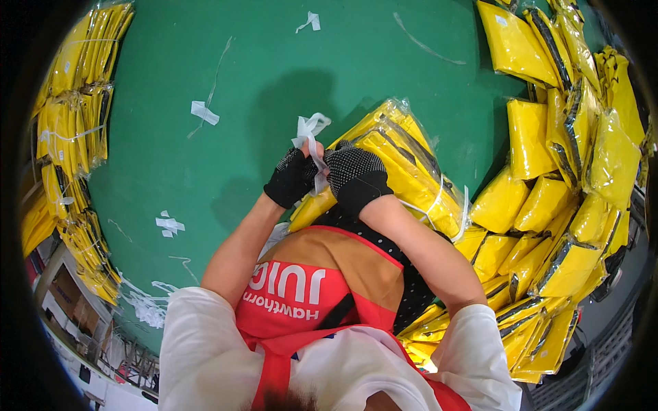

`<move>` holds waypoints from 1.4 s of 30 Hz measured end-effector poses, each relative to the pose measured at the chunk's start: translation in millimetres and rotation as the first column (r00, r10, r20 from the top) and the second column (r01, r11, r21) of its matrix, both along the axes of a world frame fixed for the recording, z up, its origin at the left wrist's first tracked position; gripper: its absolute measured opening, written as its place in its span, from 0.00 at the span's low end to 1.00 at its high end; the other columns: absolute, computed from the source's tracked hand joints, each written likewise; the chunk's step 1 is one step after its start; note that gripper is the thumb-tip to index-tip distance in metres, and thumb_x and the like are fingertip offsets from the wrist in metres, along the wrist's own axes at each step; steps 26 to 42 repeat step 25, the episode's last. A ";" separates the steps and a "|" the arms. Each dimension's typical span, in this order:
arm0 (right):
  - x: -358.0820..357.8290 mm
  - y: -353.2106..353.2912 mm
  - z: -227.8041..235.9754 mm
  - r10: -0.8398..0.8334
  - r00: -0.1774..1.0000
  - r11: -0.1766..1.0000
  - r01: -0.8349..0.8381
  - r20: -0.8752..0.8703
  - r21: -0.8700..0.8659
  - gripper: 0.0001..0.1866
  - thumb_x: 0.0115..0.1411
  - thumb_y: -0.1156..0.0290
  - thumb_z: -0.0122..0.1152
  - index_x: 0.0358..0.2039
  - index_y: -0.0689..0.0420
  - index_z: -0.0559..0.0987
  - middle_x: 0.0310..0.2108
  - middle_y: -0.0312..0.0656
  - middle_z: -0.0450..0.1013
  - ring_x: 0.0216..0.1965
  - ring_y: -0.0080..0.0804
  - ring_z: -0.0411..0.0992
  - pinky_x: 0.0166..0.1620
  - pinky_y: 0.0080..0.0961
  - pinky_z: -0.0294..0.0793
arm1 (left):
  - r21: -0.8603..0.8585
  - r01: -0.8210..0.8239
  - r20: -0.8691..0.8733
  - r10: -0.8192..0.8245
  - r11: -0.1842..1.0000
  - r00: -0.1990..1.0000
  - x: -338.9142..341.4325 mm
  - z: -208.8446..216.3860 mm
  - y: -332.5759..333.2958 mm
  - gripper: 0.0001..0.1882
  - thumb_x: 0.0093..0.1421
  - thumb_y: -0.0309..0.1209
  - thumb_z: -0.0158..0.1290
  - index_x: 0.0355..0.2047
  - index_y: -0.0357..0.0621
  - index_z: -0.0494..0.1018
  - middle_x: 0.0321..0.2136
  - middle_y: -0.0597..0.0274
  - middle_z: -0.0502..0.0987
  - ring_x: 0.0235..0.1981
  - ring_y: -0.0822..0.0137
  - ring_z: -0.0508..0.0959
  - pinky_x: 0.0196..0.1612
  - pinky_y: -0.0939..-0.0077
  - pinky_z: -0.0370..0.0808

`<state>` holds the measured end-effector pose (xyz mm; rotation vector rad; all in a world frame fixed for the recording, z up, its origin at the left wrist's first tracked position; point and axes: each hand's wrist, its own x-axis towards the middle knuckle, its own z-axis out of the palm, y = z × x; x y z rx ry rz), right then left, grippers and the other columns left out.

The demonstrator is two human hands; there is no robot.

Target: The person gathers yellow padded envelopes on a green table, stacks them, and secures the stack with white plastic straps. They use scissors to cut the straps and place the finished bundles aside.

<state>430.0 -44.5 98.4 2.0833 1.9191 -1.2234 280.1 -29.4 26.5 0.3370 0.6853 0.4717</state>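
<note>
A bundle of yellow folded packs in clear plastic [404, 154] lies on the green table just in front of me, tilted toward the right. A white strap [432, 209] runs around its right part. My left hand [293, 175], in a black glove with bare fingertips, is closed on a thin white strip [312, 128] at the bundle's left end. The strip's loose end loops up above the fingers. My right hand [355, 172], in a black glove with white dots, is closed against the left one, pinching the same strip; its fingertips are partly hidden.
Tied stacks of yellow packs [72, 130] line the table's left edge. Many loose yellow packs [534, 144] are heaped along the right side. White paper scraps [204, 113] and a tangle of white strips [147, 305] lie on the green tabletop [171, 48].
</note>
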 end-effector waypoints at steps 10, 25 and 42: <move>10.6 -1.6 -4.3 -0.340 0.832 0.938 0.332 -0.438 -0.097 0.12 0.52 0.64 0.54 0.34 0.57 0.76 0.32 0.50 0.73 0.36 0.48 0.71 0.40 0.35 0.69 | -0.133 0.034 -0.057 -0.042 0.991 0.997 7.8 17.7 20.2 0.15 0.60 0.43 0.45 0.29 0.42 0.67 0.23 0.63 0.71 0.24 0.73 0.71 0.30 0.81 0.70; 10.7 -6.3 -4.6 -0.323 0.803 0.944 0.311 -0.501 -0.111 0.09 0.49 0.70 0.61 0.29 0.60 0.73 0.20 0.40 0.70 0.23 0.26 0.68 0.31 0.21 0.67 | -0.028 0.400 -0.089 -0.401 0.916 0.912 -37.4 -6.6 52.5 0.12 0.57 0.41 0.47 0.29 0.48 0.61 0.13 0.69 0.62 0.12 0.78 0.61 0.15 0.86 0.56; 10.7 -6.3 -4.6 -0.323 0.803 0.944 0.311 -0.501 -0.111 0.09 0.49 0.70 0.61 0.29 0.60 0.73 0.20 0.40 0.70 0.23 0.26 0.68 0.31 0.21 0.67 | -0.028 0.400 -0.089 -0.401 0.916 0.912 -37.4 -6.6 52.5 0.12 0.57 0.41 0.47 0.29 0.48 0.61 0.13 0.69 0.62 0.12 0.78 0.61 0.15 0.86 0.56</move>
